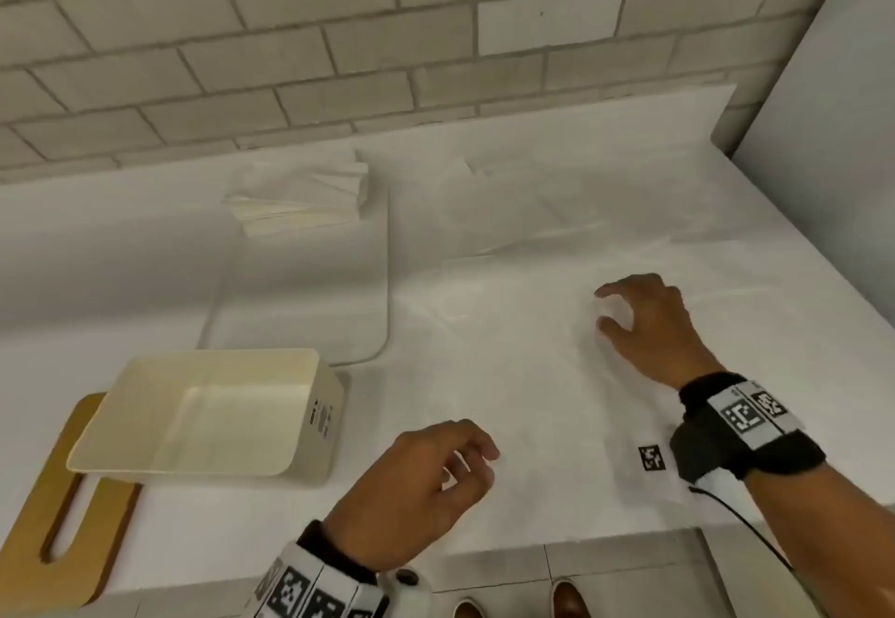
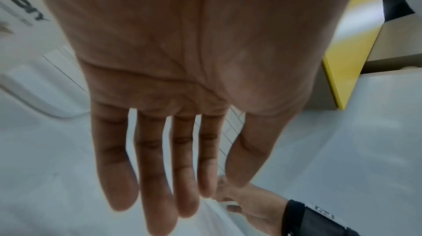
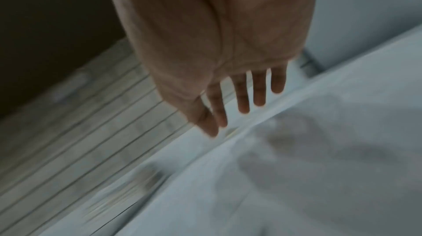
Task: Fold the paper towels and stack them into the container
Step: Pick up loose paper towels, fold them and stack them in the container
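Fingers [image 2: 157,176] of left hand [image 1: 426,486] and right hand [image 1: 649,327] loosely spread, holding nothing, above flat paper towel [image 1: 513,327] on counter [image 1: 145,278]; container [image 1: 208,414] beside. Could crease crookedly or slide, being thin, white-on-white.

Not much to read around you. In your left wrist view, big dark letters [image 2: 28,9] run across a white surface at the upper left, seen at a slant and blurred: something like "BY", the rest cut off. The cream container [image 1: 271,365] carries a small dark printed label [image 1: 322,416] on its end wall, too small to read. Black-and-white square code markers sit on your wristbands [image 1: 746,411] and on the desk [image 1: 650,457]: patterns only, no words.
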`<state>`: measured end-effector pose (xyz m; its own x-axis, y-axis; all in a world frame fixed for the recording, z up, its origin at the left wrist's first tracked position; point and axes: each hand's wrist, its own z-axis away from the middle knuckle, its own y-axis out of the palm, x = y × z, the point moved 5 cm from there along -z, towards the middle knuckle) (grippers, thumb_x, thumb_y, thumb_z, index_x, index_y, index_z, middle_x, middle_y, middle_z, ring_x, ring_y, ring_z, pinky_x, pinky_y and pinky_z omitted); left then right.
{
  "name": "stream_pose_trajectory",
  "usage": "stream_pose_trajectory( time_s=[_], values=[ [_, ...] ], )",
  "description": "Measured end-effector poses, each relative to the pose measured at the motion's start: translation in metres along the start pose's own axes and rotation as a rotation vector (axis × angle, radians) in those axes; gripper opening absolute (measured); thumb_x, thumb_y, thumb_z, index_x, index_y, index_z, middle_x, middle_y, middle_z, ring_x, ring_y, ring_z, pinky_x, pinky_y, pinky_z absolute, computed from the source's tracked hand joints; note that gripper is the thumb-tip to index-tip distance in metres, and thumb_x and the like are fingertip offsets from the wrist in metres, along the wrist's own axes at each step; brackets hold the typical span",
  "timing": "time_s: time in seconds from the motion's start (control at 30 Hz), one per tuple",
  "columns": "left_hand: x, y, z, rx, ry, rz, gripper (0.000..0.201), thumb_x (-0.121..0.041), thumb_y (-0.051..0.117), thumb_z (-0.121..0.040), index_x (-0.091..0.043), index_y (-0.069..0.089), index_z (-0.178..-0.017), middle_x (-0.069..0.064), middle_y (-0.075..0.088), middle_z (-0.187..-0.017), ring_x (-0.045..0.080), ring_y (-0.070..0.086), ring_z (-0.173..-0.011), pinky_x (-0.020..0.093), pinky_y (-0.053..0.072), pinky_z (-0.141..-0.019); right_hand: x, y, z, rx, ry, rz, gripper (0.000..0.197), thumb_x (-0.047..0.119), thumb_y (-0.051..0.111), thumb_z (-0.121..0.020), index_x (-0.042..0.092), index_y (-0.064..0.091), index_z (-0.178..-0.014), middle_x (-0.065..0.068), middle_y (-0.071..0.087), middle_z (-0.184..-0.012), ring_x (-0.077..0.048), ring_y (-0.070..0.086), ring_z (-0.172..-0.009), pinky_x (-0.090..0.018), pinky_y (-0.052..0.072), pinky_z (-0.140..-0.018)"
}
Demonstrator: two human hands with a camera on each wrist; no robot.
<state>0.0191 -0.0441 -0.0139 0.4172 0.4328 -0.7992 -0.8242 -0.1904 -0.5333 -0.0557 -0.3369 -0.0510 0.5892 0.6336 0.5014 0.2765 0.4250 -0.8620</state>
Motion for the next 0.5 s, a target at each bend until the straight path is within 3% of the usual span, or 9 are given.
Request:
stream_pose_trajectory(
  time_s=[0.03, 0.13, 0.2, 0.3, 0.5],
  values=[
    [0.001, -0.003, -0.011, -0.014, 0.000, 0.019, 0.010, -0.029, 0.061, -0.097, -0.033, 0.067, -0.103, -0.014, 0.069, -0.096, 0.004, 0.065, -0.087, 0.014, 0.049, -0.076, -0.013, -0.006, -0.010, -0.046, 0.068, -0.053, 0.037, 0.022, 0.063, -0.092, 0.022, 0.058, -0.129, -0.011, 0.044, -0.140, -0.034, 0.037, -0.131, -0.040, 0.029, -0.108],
    [0.001, -0.014, -0.042, -0.081, -0.046, 0.049, 0.009, -0.026, 0.062, -0.098, -0.028, 0.069, -0.103, -0.010, 0.070, -0.094, 0.004, 0.066, -0.083, 0.012, 0.049, -0.072, -0.034, -0.011, -0.021, 0.051, 0.204, 0.034, 0.046, 0.030, 0.061, -0.094, 0.017, 0.051, -0.137, -0.012, 0.040, -0.144, -0.035, 0.035, -0.132, -0.044, 0.034, -0.107],
    [-0.002, -0.015, -0.060, -0.110, -0.063, 0.069, 0.009, -0.025, 0.062, -0.098, -0.028, 0.069, -0.102, -0.009, 0.070, -0.094, 0.006, 0.067, -0.083, 0.017, 0.052, -0.073, -0.035, -0.004, -0.023, 0.093, 0.154, 0.170, 0.046, 0.037, 0.061, -0.094, 0.020, 0.051, -0.135, -0.008, 0.042, -0.140, -0.032, 0.038, -0.127, -0.044, 0.040, -0.100],
    [-0.007, -0.010, -0.081, -0.145, -0.091, 0.090, 0.009, -0.024, 0.062, -0.097, -0.030, 0.069, -0.100, -0.010, 0.070, -0.093, 0.008, 0.068, -0.086, 0.026, 0.054, -0.080, -0.030, -0.006, -0.028, 0.050, 0.050, 0.201, 0.031, 0.033, 0.062, -0.092, 0.020, 0.058, -0.120, -0.004, 0.052, -0.121, -0.028, 0.045, -0.112, -0.041, 0.047, -0.088],
    [-0.022, 0.007, -0.105, -0.166, -0.122, 0.136, 0.011, -0.027, 0.061, -0.096, -0.033, 0.070, -0.096, -0.009, 0.071, -0.092, 0.012, 0.068, -0.085, 0.033, 0.055, -0.081, -0.022, -0.031, -0.031, -0.051, -0.082, 0.160, 0.018, 0.031, 0.056, -0.096, 0.024, 0.059, -0.113, 0.005, 0.056, -0.105, -0.021, 0.049, -0.100, -0.033, 0.041, -0.074]
  ],
)
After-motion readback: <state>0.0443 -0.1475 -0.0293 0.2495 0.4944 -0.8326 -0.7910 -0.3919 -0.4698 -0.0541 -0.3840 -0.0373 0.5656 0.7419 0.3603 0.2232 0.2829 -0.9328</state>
